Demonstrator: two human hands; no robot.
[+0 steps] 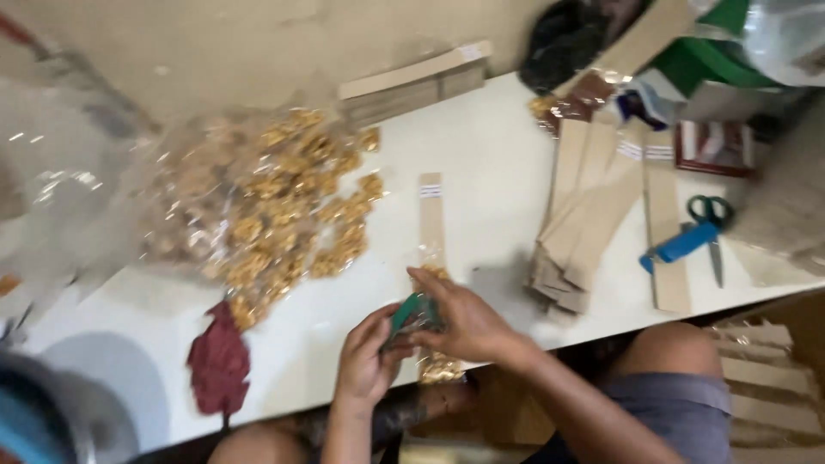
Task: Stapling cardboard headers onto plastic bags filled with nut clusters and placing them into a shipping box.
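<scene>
My left hand (pixel 365 357) and my right hand (pixel 468 322) meet at the near edge of a white table (pixel 498 163). Together they hold a small green object (pixel 411 311) over a long narrow clear packet (pixel 432 249) with a brown card strip and golden snack pieces at its near end. The frame is blurred, so the green object's kind is unclear. A big clear bag of golden snack pieces (pixel 275 215) lies open on the table to the left of my hands.
A fanned stack of brown card strips (pixel 593 215) lies to the right. Green-handled scissors (pixel 711 232) and a blue tool (pixel 683 243) rest beyond it. A dark red cloth (pixel 219 361) lies near left. More card strips (pixel 412 82) sit at the far edge.
</scene>
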